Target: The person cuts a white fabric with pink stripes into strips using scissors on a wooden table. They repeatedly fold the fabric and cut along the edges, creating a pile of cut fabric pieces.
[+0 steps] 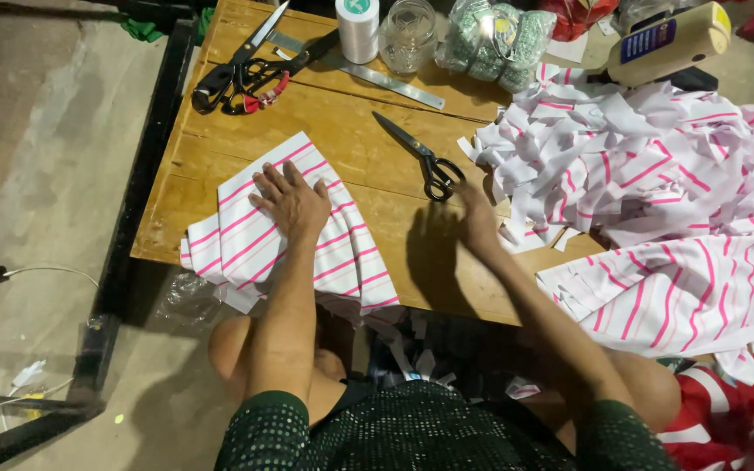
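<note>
The one camera sat on my head and looked steeply down over my knees, close enough that my forearms filled the lower middle. It faced the low wooden table point(351, 148), which ran from the top edge to mid-frame, with bare concrete floor point(37, 157) on the left and heaped pink-striped white cloth point(656, 166) on the right.
</note>
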